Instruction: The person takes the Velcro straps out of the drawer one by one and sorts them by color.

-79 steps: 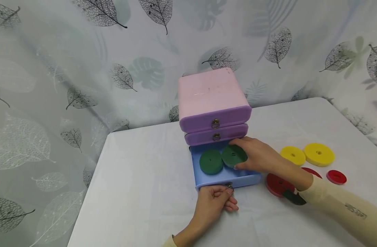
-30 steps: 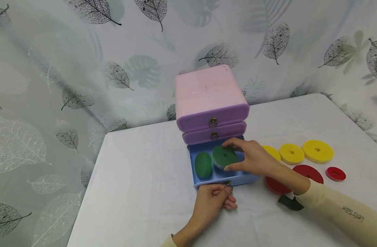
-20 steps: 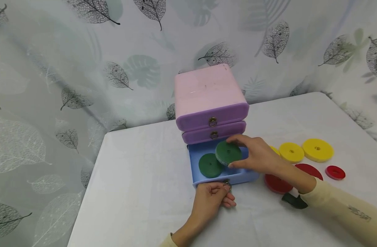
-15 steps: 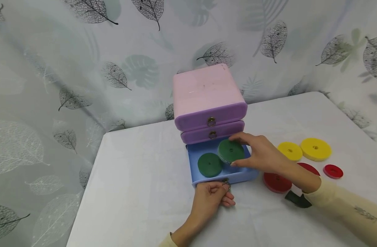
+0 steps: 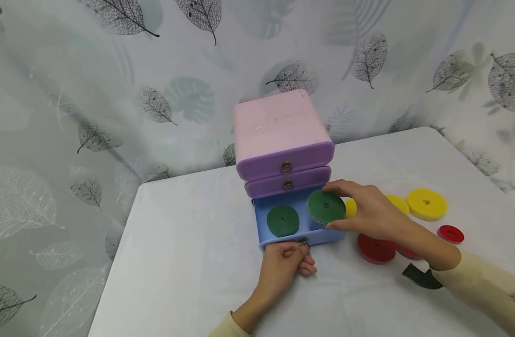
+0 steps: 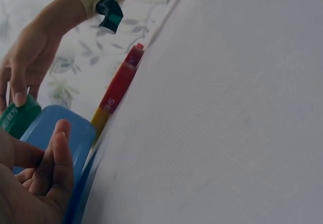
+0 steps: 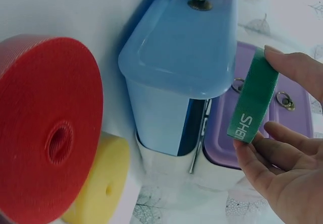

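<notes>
My right hand (image 5: 373,210) holds a green tape roll (image 5: 326,206) by its edge between thumb and fingers, over the right side of the open blue drawer (image 5: 325,237). White lettering shows on the rim of this green roll (image 7: 255,98) in the right wrist view. A second green tape roll (image 5: 283,220) lies flat in the drawer's left half. My left hand (image 5: 280,267) is at the drawer front, thumb and finger pinching its brass ring pull (image 5: 305,247). The drawer is the lowest of a pink chest (image 5: 278,121), under two closed purple drawers (image 5: 284,161).
Right of the chest, yellow tape rolls (image 5: 427,204) lie on the white table (image 5: 190,243), partly behind my right hand. Red tape rolls (image 5: 376,248) sit nearer, with a small red roll (image 5: 450,234) farther right. A dark curved strip (image 5: 422,277) shows beside my right sleeve. Leaf-patterned cloth (image 5: 198,56) stands behind.
My right hand has lifted the green roll from the drawer floor and carried it rightwards. The other green roll tipped briefly and lies flat again. My left hand keeps its grip on the ring.
</notes>
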The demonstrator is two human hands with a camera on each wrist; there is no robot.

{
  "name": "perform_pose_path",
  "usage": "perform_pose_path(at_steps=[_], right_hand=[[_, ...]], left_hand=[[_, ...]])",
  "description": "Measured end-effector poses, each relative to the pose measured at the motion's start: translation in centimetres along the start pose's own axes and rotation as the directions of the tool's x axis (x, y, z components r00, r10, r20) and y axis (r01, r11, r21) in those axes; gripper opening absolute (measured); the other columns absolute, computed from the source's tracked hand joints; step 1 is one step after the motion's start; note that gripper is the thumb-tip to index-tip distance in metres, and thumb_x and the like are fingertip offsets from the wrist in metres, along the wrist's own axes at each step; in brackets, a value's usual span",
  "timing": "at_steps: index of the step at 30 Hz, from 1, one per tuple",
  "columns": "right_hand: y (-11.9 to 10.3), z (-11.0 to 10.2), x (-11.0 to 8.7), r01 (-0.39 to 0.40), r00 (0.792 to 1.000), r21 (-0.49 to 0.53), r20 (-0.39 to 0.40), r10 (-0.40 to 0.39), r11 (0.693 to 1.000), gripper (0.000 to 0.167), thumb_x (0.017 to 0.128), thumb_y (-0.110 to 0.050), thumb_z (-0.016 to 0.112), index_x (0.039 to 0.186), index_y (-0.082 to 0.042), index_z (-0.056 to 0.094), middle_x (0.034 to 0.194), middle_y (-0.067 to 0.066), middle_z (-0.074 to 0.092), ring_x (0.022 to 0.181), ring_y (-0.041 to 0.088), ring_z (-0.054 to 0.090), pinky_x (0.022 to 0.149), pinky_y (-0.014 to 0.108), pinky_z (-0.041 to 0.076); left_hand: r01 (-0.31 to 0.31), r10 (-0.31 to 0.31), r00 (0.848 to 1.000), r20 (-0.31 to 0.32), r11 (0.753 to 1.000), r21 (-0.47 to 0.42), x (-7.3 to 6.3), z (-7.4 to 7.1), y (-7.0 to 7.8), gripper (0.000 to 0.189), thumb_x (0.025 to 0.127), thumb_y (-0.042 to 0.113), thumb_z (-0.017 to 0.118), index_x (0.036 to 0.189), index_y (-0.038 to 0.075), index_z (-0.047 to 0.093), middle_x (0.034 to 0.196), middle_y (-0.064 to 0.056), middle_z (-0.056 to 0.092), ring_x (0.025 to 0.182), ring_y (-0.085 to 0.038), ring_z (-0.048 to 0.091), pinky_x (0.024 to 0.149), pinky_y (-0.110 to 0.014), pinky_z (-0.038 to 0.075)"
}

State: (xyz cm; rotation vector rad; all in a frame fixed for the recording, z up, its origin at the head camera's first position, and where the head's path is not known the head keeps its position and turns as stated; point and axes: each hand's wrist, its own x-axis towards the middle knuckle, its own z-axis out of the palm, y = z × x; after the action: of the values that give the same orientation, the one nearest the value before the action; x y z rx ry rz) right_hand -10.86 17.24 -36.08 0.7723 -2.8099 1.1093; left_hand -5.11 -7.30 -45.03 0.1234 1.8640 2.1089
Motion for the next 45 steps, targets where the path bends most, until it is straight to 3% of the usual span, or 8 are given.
perform_pose_path(at_steps=[13, 18, 25, 29, 33, 41, 45], right_hand=[[-0.1, -1.3, -1.4, -0.006, 1.0, -0.041, -0.008, 0.006, 0.999, 0.076, 0.078, -0.032, 0.096, 0.14, -0.011, 0.058, 0.133, 0.009, 0.067, 0.119, 0.034, 0.064, 0.097, 0.061, 0.054], [-0.3, -1.6, -2.2, -0.006, 1.0, -0.053, -0.004, 0.006, 0.999, 0.075, 0.077, -0.03, 0.096, 0.139, -0.013, 0.058, 0.133, 0.006, 0.066, 0.117, 0.031, 0.065, 0.092, 0.056, 0.058], [-0.1, -2.0, -3.6, 0.033, 0.997, -0.114, -0.059, -0.04, 0.993, 0.073, 0.074, -0.03, 0.098, 0.136, -0.015, 0.061, 0.132, 0.002, 0.066, 0.112, 0.024, 0.067, 0.09, 0.052, 0.059], [0.4, -2.4, -4.4, 0.026, 0.996, -0.133, -0.077, -0.037, 0.991, 0.073, 0.074, -0.036, 0.097, 0.135, -0.018, 0.062, 0.132, 0.001, 0.066, 0.113, 0.025, 0.067, 0.093, 0.029, 0.056], [0.8, -2.5, -4.9, 0.035, 0.993, -0.135, -0.105, -0.05, 0.99, 0.075, 0.07, -0.036, 0.1, 0.133, -0.017, 0.063, 0.13, 0.0, 0.067, 0.114, 0.024, 0.066, 0.094, 0.005, 0.041], [1.3, -2.5, -6.4, 0.023, 0.993, -0.132, -0.109, -0.038, 0.991, 0.083, 0.064, -0.031, 0.103, 0.135, -0.016, 0.062, 0.129, 0.004, 0.067, 0.104, 0.032, 0.072, 0.087, 0.004, 0.045], [1.4, -2.6, -7.0, -0.004, 0.993, -0.154, -0.113, -0.013, 0.988, 0.085, 0.063, -0.033, 0.103, 0.135, -0.017, 0.061, 0.129, 0.001, 0.067, 0.103, 0.028, 0.071, 0.086, 0.003, 0.044]], left_hand=[[-0.034, 0.034, 0.999, -0.014, 0.999, 0.002, 0.9, -0.5, 0.1, 0.024, 0.103, 0.005, 0.064, 0.102, -0.018, 0.069, 0.082, -0.021, 0.074, 0.069, -0.02, 0.075, 0.062, -0.03, 0.064], [-0.042, 0.042, 0.999, -0.021, 0.999, 0.005, 1.3, -0.7, 0.1, 0.023, 0.103, 0.004, 0.064, 0.102, -0.018, 0.07, 0.082, -0.021, 0.074, 0.068, -0.019, 0.075, 0.062, -0.029, 0.064], [-0.051, 0.051, 0.998, -0.033, 0.999, 0.01, 1.9, -1.1, 0.3, 0.023, 0.103, 0.005, 0.064, 0.104, -0.018, 0.07, 0.082, -0.02, 0.074, 0.068, -0.018, 0.074, 0.063, -0.03, 0.064], [-0.047, 0.047, 0.998, -0.03, 0.999, 0.006, 2.2, -1.3, 0.2, 0.024, 0.103, 0.005, 0.065, 0.105, -0.018, 0.07, 0.082, -0.02, 0.074, 0.068, -0.018, 0.074, 0.064, -0.03, 0.064], [-0.054, 0.054, 0.998, -0.025, 0.998, 0.013, 2.5, -1.5, 0.0, 0.023, 0.103, 0.005, 0.065, 0.105, -0.018, 0.07, 0.082, -0.02, 0.074, 0.068, -0.02, 0.075, 0.064, -0.031, 0.064], [-0.054, 0.055, 0.998, -0.02, 0.998, 0.011, 2.7, -1.6, 0.2, 0.023, 0.104, 0.004, 0.064, 0.105, -0.018, 0.07, 0.082, -0.019, 0.075, 0.067, -0.017, 0.074, 0.063, -0.03, 0.064], [-0.064, 0.065, 0.998, -0.016, 0.998, 0.01, 2.7, -1.7, 0.2, 0.025, 0.104, 0.005, 0.063, 0.105, -0.019, 0.069, 0.082, -0.02, 0.074, 0.068, -0.017, 0.074, 0.063, -0.03, 0.064]])
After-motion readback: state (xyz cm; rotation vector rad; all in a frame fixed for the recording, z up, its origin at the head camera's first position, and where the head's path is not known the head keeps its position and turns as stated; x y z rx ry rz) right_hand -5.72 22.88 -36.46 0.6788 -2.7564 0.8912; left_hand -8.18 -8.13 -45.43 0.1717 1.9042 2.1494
